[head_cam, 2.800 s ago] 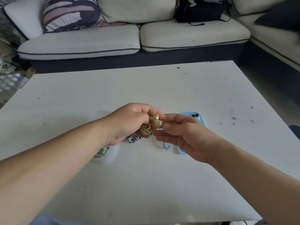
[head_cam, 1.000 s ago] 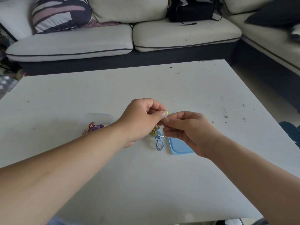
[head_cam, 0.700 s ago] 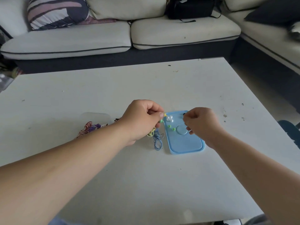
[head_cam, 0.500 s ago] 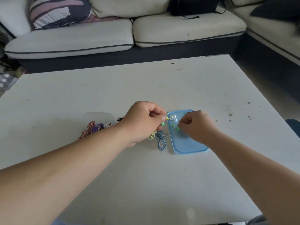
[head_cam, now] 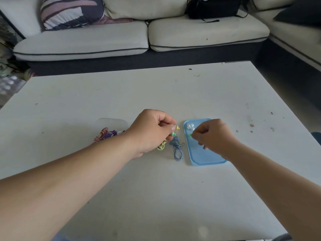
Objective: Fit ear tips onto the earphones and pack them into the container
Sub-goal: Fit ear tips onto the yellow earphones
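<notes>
One earphone (head_cam: 177, 127), seemingly, in left hand (head_cam: 152, 131)

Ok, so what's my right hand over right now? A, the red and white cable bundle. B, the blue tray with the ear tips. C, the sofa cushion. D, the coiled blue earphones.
B: the right hand is over the blue tray, pinching a green ear tip beside the white ear tips; the coiled blue earphones lie on the table left of the tray, and the left hand pinches a yellow earbud.
</notes>
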